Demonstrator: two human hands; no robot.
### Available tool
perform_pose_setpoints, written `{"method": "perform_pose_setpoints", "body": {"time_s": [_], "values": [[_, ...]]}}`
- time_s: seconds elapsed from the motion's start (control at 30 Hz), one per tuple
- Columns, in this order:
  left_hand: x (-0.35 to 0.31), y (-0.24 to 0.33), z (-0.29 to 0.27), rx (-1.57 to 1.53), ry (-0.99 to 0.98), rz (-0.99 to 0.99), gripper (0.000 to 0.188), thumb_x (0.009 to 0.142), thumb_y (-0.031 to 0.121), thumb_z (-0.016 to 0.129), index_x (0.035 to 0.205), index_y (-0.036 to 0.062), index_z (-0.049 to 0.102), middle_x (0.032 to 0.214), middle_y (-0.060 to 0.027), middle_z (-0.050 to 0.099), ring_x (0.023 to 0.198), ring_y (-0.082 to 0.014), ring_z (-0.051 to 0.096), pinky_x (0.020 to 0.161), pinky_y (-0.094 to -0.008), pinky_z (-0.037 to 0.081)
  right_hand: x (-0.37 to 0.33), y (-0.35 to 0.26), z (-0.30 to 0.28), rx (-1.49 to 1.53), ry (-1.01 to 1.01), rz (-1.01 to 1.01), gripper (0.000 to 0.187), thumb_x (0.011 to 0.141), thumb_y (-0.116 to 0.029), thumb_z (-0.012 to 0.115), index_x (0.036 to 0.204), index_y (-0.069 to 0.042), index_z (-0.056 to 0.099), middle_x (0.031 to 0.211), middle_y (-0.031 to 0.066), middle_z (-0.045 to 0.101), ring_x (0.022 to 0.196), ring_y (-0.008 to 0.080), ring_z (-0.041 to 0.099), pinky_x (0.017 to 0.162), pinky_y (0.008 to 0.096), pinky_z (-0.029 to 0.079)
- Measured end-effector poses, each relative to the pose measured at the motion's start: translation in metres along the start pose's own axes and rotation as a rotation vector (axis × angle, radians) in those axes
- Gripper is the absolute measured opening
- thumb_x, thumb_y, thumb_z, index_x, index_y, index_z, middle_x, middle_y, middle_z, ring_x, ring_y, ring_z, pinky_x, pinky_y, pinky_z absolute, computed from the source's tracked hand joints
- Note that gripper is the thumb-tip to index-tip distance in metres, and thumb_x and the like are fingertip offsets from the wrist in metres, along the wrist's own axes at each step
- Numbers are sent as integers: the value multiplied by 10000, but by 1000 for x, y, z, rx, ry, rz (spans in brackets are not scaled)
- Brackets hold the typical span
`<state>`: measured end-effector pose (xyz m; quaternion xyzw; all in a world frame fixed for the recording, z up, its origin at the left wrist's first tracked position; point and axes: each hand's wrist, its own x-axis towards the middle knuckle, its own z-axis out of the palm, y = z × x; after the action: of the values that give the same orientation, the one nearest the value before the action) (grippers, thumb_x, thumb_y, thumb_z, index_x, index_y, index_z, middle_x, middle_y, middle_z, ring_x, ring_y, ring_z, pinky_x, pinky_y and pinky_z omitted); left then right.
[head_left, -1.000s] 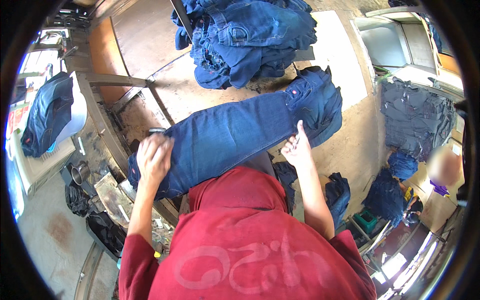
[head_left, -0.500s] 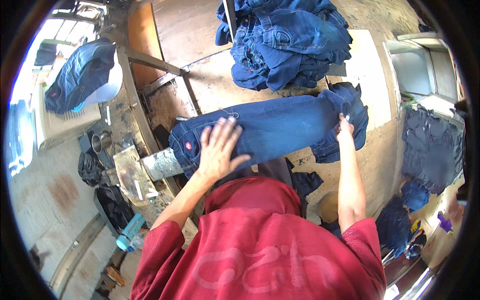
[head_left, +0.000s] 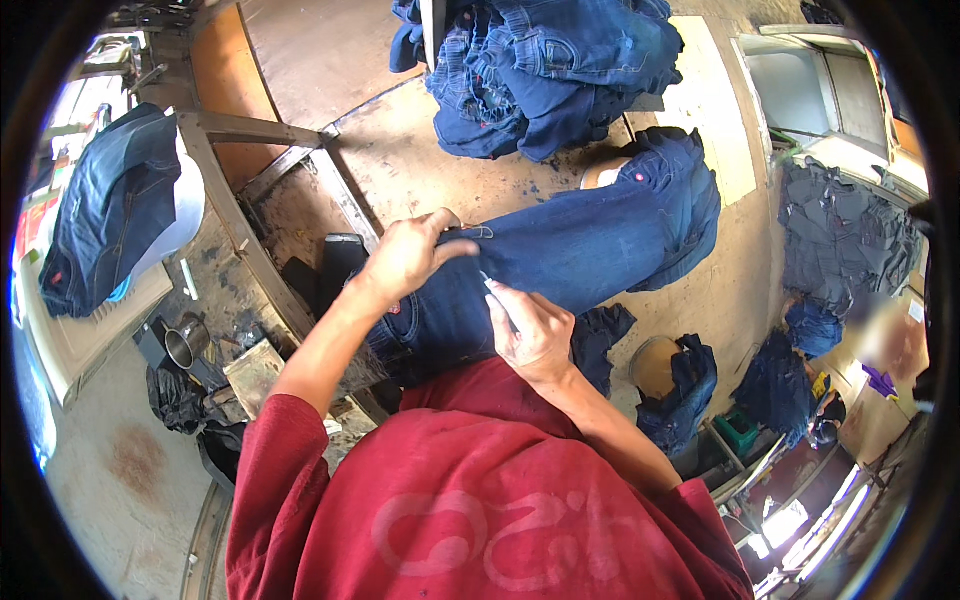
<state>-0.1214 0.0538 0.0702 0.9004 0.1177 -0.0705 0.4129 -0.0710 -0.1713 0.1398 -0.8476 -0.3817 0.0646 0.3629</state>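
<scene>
A pair of dark blue jeans (head_left: 590,240) lies stretched slantwise across in front of me, its far right end bunched up. My left hand (head_left: 415,255) is closed over the far edge of the denim near its left end, thumb stretched out to the right; its fingertips are partly hidden. Close by, on the near side, my right hand (head_left: 535,330) pinches a small thin pale stick, its tip just above the cloth. What the stick is, I cannot make out. A thin curved loop (head_left: 478,232) shows on the denim beside my left thumb.
Beyond the jeans is a heap of denim garments (head_left: 560,80). A wooden frame (head_left: 250,230) and a metal cup (head_left: 187,342) are on the left, below another denim piece (head_left: 110,210). Dark garments (head_left: 850,230) lie at right; a round-topped stool (head_left: 655,368) stands nearer.
My right hand has come from the jeans' right end to near my left hand. My left hand has gone from lying flat to closing on the far edge. The view has shifted slightly.
</scene>
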Motion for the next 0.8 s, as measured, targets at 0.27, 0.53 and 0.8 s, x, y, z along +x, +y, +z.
{"method": "perform_pose_setpoints", "body": {"time_s": [0.27, 0.53, 0.8], "values": [[14, -25, -8, -119, -13, 148, 313, 846, 246, 928, 1045, 20, 844, 935, -173, 781, 849, -380, 765, 774, -440, 612, 4, -6, 30, -101, -137, 108, 187, 927, -20, 796, 1110, -47, 772, 847, 110, 799, 611, 248, 742, 580, 353, 585], [12, -23, -1, -194, 39, 92, 266, 852, 181, 913, 1032, 2, 834, 942, -164, 778, 861, -378, 775, 766, -427, 620, 20, -10, 34, -272, -283, 133, 203, 954, -123, 753, 1156, -104, 758, 697, 49, 719, 585, 230, 707, 536, 374, 565], [11, -25, 2, -214, 35, 80, 253, 857, 156, 909, 1051, 10, 839, 957, -174, 784, 832, -385, 776, 757, -428, 624, 22, -7, 34, -209, -290, 215, 218, 944, -134, 749, 1161, -112, 752, 722, 65, 743, 589, 258, 723, 524, 407, 571]]}}
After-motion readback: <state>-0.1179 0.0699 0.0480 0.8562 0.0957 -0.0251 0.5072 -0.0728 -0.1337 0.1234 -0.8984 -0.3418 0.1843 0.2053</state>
